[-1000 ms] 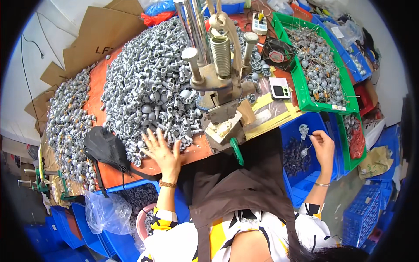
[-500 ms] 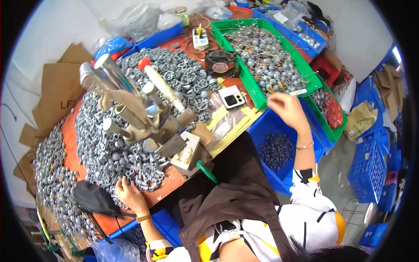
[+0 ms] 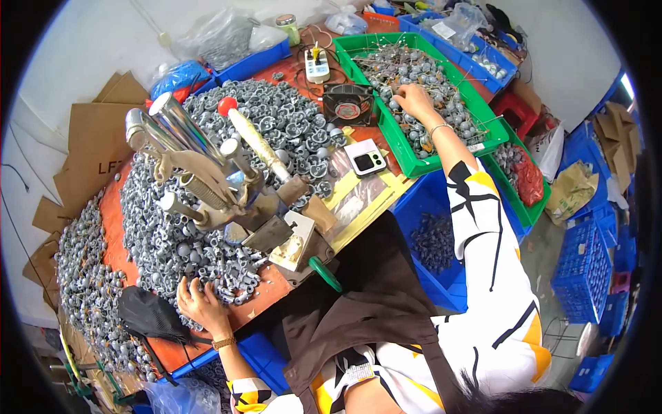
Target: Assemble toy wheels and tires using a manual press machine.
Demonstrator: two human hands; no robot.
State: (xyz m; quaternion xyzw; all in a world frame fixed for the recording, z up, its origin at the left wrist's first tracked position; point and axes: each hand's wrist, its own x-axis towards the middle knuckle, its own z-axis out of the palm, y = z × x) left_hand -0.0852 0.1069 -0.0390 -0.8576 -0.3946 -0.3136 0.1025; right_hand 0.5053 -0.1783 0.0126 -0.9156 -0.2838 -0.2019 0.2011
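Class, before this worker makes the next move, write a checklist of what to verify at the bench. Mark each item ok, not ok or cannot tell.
1. Right hand at the parts: ok; it is over the grey ball parts in the green tray.
2. Right hand's grip on a single part: cannot tell; the fingertips are too small to read.
3. Left hand clear of the press: ok; it is at the near edge of the pile of grey parts, apart from the machine.
4. Bench free of personal things: not ok; a white phone and black bag lie on it.
5. Wrists bare: not ok; each wears a band.
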